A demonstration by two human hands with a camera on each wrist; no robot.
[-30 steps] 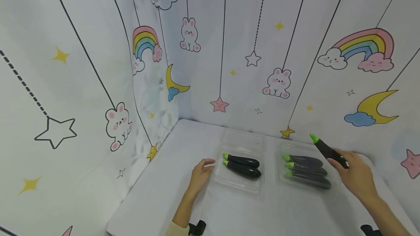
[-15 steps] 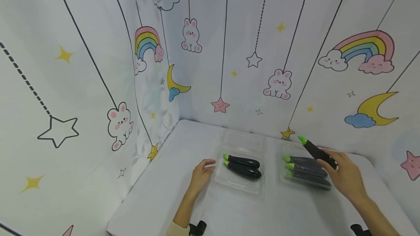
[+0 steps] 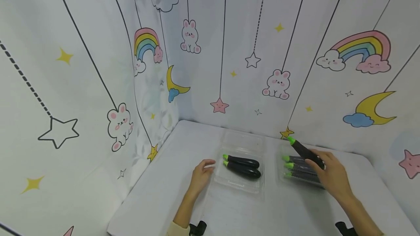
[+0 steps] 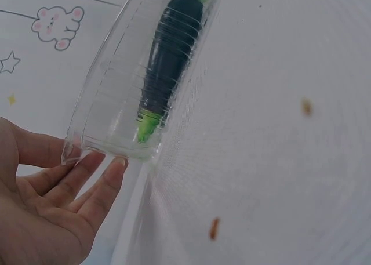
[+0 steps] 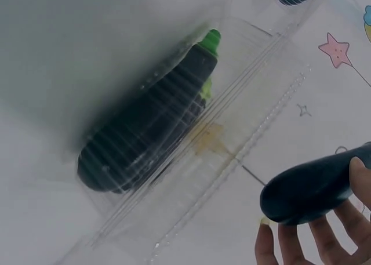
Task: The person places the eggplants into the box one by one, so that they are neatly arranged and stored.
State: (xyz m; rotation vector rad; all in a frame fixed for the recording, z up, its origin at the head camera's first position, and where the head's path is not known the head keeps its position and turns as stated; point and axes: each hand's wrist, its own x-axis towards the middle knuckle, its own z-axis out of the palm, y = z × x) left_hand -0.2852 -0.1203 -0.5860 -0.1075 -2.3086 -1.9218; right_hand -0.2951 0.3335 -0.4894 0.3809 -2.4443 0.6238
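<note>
My right hand (image 3: 333,174) grips a dark eggplant (image 3: 303,151) with a bright green stem end, held above the clear plastic box (image 3: 280,179) on the right. Several eggplants (image 3: 302,174) lie in that box, partly behind the hand. In the right wrist view the held eggplant (image 5: 307,189) lies between the thumb and fingers, its rounded end free. My left hand (image 3: 201,174) pinches the left edge of a second clear plastic box (image 3: 237,187); its fingertips (image 4: 119,163) touch the plastic in the left wrist view. Two eggplants (image 3: 242,169) lie side by side inside.
Both boxes stand on a white table (image 3: 236,217), their lids (image 3: 242,139) folded back toward the wall. A white cloth (image 3: 203,72) printed with rabbits, stars and rainbows hangs behind and to the left.
My right hand has moved left with the eggplant, from the right side of the right-hand box to over it. The left hand and its box have stayed in place.
</note>
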